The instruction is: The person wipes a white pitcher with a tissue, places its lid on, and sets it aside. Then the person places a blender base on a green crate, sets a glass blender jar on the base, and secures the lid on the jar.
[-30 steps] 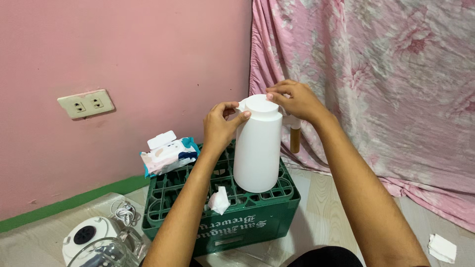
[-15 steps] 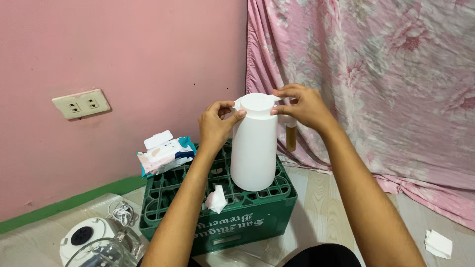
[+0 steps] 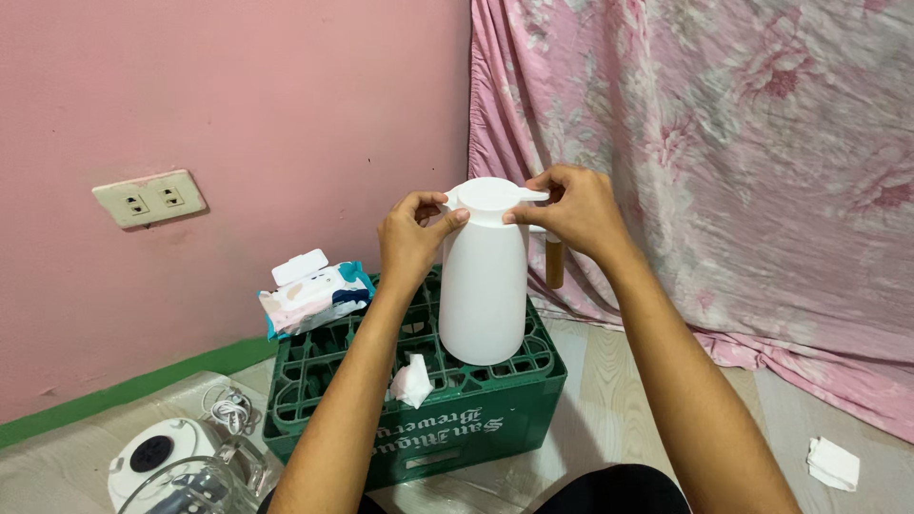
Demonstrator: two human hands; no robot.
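Note:
A tall white jug (image 3: 484, 295) with a white lid (image 3: 490, 195) stands upright on a green plastic crate (image 3: 428, 424). My left hand (image 3: 411, 243) grips the jug's upper left side just under the lid, thumb and fingers pinching the rim. My right hand (image 3: 569, 211) holds the lid's right edge and its small tab. A wooden-coloured handle (image 3: 554, 264) shows behind my right wrist.
A pack of wet wipes (image 3: 316, 293) lies on the crate's back left corner, a crumpled tissue (image 3: 411, 381) in one cell. A clear blender jar (image 3: 186, 485) and white base (image 3: 157, 455) sit lower left. A pink floral curtain (image 3: 743, 143) hangs right; a tissue (image 3: 834, 464) lies on the floor.
Both hands stay on the jug's top. My right hand has shifted slightly along the lid edge, and the view has drifted a little to the right.

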